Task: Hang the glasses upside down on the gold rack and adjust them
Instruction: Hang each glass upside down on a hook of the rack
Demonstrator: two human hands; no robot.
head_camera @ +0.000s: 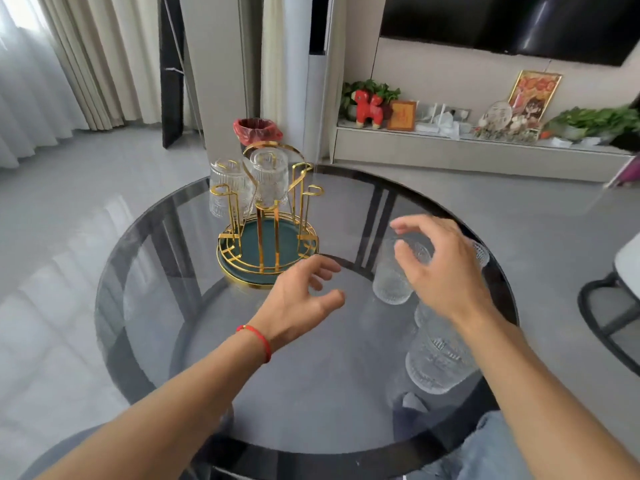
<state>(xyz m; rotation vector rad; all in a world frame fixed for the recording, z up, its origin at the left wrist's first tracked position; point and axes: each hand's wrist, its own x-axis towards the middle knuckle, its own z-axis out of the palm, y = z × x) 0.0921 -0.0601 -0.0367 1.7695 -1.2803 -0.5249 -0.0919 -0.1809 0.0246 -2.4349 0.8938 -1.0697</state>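
The gold rack [268, 237] with a green tray base stands at the far left of the round glass table [145, 258]. Two ribbed clear glasses hang upside down on it: one at the back left [227, 188], one in the middle [269, 176]. The pegs on the rack's right side are bare. My right hand [440, 268] hovers with fingers spread just over an upright ribbed glass [393, 282], not gripping it. Another glass [434, 358] stands nearer me under my right forearm, and one more [481, 254] shows behind the hand. My left hand [304, 299] floats open in front of the rack.
A bin with a red bag [257, 130] stands on the floor behind the rack. A low shelf [478, 150] with ornaments and plants runs along the right wall. A dark chair frame [609, 313] sits right of the table. My knees show under the glass.
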